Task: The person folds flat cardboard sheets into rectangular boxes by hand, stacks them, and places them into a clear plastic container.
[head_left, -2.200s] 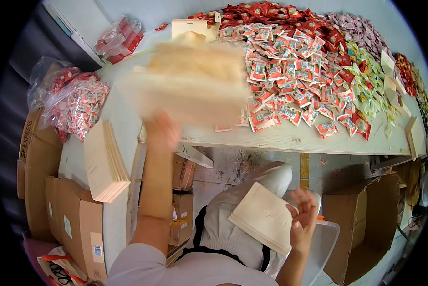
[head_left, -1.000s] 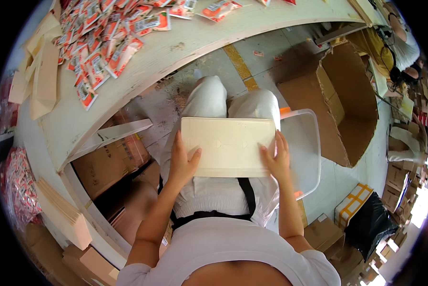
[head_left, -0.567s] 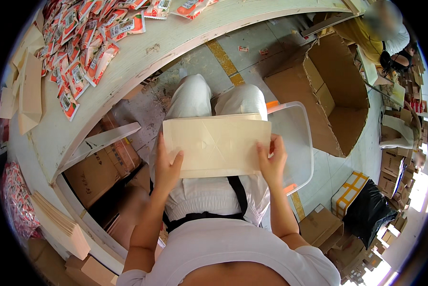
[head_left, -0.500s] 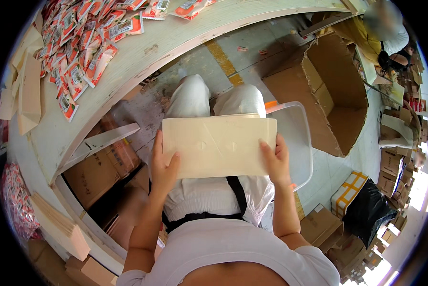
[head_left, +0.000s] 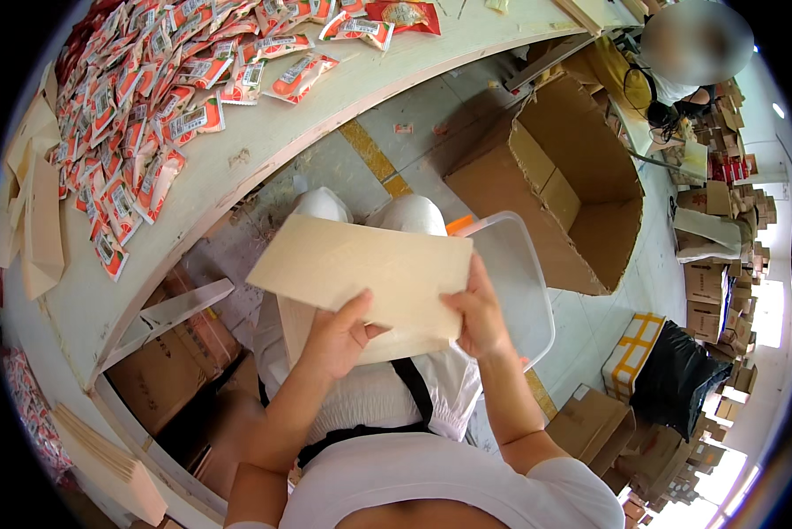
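Note:
A flat cream cardboard sheet (head_left: 369, 264) is tilted above my lap, its left end raised toward the table. My right hand (head_left: 479, 313) pinches its right end, the thumb on top and the fingers behind. My left hand (head_left: 336, 339) is closed at its near edge, thumb on the face and fingertips partly hidden underneath. Below it, another pale cardboard piece (head_left: 396, 346) lies across my thighs, mostly covered. Whether there are more sheets beneath cannot be told.
Many small orange-and-white packets (head_left: 162, 119) are heaped on the curved table (head_left: 264, 141) at the left. Folded cream cartons (head_left: 39, 212) lie beside them. A clear plastic tub (head_left: 537, 300) stands by my right leg, with a large open cardboard box (head_left: 493, 189) beyond. A person (head_left: 678, 84) sits far right.
The cardboard sheet has turned and separated from the piece below. My left hand has moved from the left end to the near edge. The view has shifted slightly.

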Demonstrator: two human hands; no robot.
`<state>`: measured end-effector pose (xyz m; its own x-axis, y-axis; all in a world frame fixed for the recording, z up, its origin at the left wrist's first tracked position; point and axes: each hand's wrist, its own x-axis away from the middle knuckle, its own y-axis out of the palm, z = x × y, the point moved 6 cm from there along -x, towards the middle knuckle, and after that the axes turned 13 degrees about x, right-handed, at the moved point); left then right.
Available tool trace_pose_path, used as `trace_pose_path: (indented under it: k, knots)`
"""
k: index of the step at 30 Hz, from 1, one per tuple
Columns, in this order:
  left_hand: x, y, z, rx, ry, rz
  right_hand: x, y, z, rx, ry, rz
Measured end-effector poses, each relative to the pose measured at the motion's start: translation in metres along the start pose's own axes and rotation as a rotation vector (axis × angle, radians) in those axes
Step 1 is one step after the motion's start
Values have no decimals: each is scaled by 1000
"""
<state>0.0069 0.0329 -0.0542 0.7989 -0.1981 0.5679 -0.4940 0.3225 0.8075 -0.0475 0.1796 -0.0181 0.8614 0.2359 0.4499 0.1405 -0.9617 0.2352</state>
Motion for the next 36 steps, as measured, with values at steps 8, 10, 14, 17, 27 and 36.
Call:
trace_pose_path:
  k: [8, 10, 14, 17, 27, 36]
  knots:
    - [-1, 14, 6, -80, -33, -81, 16, 0, 10, -273, 1, -412]
    - [0, 10, 1, -130, -78, -72, 14, 5, 14, -156, -19, -346]
    - [2, 12, 0, -285, -18, -71, 12, 9, 13, 9, -21, -158]
    - [-1, 16, -5, -314, 3, -59, 5, 12, 14, 43, -13, -29]
    - [-7, 22, -9, -450, 133, -110, 1, 2, 20, 23, 20, -29]
    - [-8, 21, -4, -530, 155, -109, -5, -5, 18, 271, -29, 56]
